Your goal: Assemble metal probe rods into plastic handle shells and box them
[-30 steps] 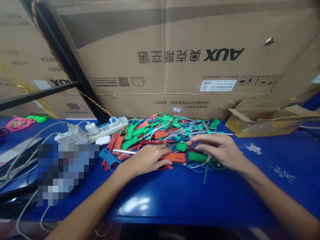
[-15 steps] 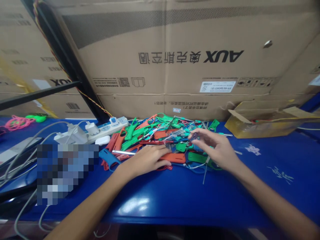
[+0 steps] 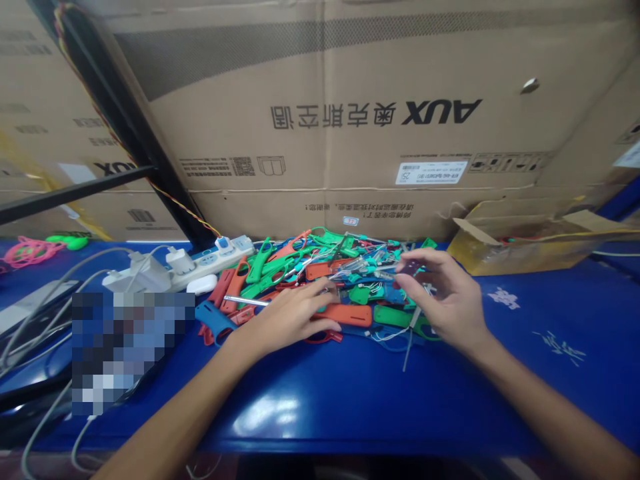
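Note:
My right hand (image 3: 445, 297) is raised over the right side of a pile of parts, thumb and fingers pinching a small dark purplish part (image 3: 413, 268). My left hand (image 3: 295, 310) lies low on the front of the pile, fingers curled and thumb apart. What is under its fingertips is largely hidden, though a clear piece shows beside them. A thin metal rod (image 3: 246, 301) sticks out left from beneath that hand. Around both hands lie lighter-like plastic handle shells: an orange one (image 3: 347, 315), a green one (image 3: 393, 315) and a blue one (image 3: 215, 318). Clear pieces with white wires are mixed in.
A power strip (image 3: 215, 259) with white plugs and cables stands left of the pile. An open cardboard box (image 3: 525, 257) sits at the right. Large cartons (image 3: 320, 133) wall off the back of the blue table (image 3: 350, 400). A pink cord bundle (image 3: 35, 252) lies far left.
My right hand has lifted slightly and turned, moving a little right with the small dark part in its pinch. My left hand stays almost in place. The view has shifted slightly.

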`<state>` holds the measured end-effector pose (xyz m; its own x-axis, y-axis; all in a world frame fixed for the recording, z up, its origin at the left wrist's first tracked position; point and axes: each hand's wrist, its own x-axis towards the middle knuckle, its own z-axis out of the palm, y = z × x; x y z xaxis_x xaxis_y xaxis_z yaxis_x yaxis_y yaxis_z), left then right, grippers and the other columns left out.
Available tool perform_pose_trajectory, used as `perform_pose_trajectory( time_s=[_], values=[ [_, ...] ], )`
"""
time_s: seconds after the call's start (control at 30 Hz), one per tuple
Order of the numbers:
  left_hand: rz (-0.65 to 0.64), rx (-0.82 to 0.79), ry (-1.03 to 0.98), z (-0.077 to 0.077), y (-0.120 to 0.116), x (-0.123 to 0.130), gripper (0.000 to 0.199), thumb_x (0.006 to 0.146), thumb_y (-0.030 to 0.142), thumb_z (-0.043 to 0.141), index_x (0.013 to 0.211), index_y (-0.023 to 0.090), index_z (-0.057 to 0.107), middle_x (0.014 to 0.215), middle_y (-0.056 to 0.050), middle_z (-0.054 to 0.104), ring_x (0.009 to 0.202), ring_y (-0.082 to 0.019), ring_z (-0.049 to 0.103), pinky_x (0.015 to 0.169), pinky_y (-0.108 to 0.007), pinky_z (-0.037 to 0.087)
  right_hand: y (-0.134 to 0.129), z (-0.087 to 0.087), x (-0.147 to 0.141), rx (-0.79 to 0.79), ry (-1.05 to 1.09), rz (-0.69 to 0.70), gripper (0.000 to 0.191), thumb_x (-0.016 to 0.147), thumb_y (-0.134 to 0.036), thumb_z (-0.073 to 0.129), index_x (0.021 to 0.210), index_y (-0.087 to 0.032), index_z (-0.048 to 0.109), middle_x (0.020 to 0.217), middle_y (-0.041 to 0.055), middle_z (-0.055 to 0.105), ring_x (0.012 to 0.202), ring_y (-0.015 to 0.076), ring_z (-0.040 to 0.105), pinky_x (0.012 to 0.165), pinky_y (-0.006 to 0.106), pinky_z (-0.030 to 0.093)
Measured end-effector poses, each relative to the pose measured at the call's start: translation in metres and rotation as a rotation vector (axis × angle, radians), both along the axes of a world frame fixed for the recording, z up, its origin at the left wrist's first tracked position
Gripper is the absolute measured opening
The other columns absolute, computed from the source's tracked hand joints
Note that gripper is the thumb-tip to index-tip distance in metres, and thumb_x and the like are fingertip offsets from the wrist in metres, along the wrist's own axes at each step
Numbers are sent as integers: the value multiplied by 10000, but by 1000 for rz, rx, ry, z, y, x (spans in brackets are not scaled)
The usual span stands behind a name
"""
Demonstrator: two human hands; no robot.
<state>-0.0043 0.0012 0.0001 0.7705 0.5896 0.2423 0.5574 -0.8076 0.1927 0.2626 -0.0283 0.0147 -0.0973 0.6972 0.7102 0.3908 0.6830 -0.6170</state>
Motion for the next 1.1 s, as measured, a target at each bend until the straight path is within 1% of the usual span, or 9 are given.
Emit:
perform_pose_trajectory(
  time_s=[0.17, 0.27, 0.37, 0.47, 0.53, 0.67, 0.9, 1.0, 1.1],
  values=[
    [-70, 100, -144, 0, -5, 8, 375, 952, 440, 589, 1259, 224, 584, 1230, -82, 546, 1054, -207, 609, 826, -329, 565, 3, 4, 2, 169, -261, -56, 142, 932, -167, 568, 1058, -216, 612, 961, 36, 599, 879, 162, 592, 771, 315, 509],
    [-116, 61, -231, -6, -8, 15, 358, 962, 240, 579, 1314, 207, 528, 1241, -97, 533, 1119, -202, 582, 904, -344, 558, 1, 0, -6, 158, -447, 49, 222, 967, -133, 460, 1149, -176, 581, 1111, 94, 597, 1022, 187, 595, 884, 346, 499],
    [-102, 2, -270, -16, -11, 23, 553, 894, 37, 516, 1412, 198, 405, 1341, -121, 509, 1234, -209, 545, 984, -354, 533, -4, -6, -16, 142, -604, 66, 241, 980, -142, 414, 1170, -131, 562, 1153, 129, 607, 1086, 218, 574, 935, 377, 474],
    [-24, -19, -333, -25, -14, 28, 589, 878, 69, 574, 1414, 186, 359, 1343, -122, 559, 1226, -216, 581, 1001, -361, 532, -7, -10, -22, 143, -743, -50, 236, 979, -342, 506, 1042, -139, 609, 976, 103, 655, 936, 245, 589, 817, 386, 473],
    [75, 25, -360, -27, -15, 30, 520, 889, 155, 633, 1356, 188, 407, 1259, -104, 634, 1108, -217, 661, 920, -353, 571, -8, -11, -23, 107, -788, -120, 314, 955, -462, 538, 923, -161, 621, 832, 62, 651, 782, 216, 588, 704, 340, 445],
    [217, 228, -280, -24, -17, 29, 320, 898, 319, 675, 1165, 203, 542, 951, -42, 739, 784, -224, 729, 684, -342, 594, -11, -15, -27, 60, -802, -193, 338, 954, -464, 517, 802, -175, 602, 739, 34, 656, 672, 180, 595, 621, 299, 372],
    [43, 363, -212, -17, -21, 30, 304, 1035, 284, 430, 1300, 142, 478, 1049, -92, 690, 924, -211, 677, 757, -330, 563, -10, -20, -33, -131, -844, -230, 355, 944, -470, 472, 858, -182, 660, 811, 49, 743, 659, 198, 657, 574, 299, 311],
    [19, 404, -138, -16, -23, 31, 327, 1038, 235, 414, 1343, 127, 463, 1076, -103, 663, 962, -210, 637, 812, -338, 534, -7, -19, -31, -245, -903, -185, 363, 971, -456, 424, 961, -200, 682, 860, 56, 765, 696, 212, 681, 578, 298, 303],
    [19, 455, -89, -14, -25, 34, 314, 1029, 206, 430, 1327, 128, 490, 1095, -97, 656, 958, -211, 619, 795, -333, 507, -7, -17, -33, -318, -924, -160, 395, 996, -462, 383, 940, -227, 696, 796, 43, 759, 677, 209, 681, 566, 294, 282]
  ],
)
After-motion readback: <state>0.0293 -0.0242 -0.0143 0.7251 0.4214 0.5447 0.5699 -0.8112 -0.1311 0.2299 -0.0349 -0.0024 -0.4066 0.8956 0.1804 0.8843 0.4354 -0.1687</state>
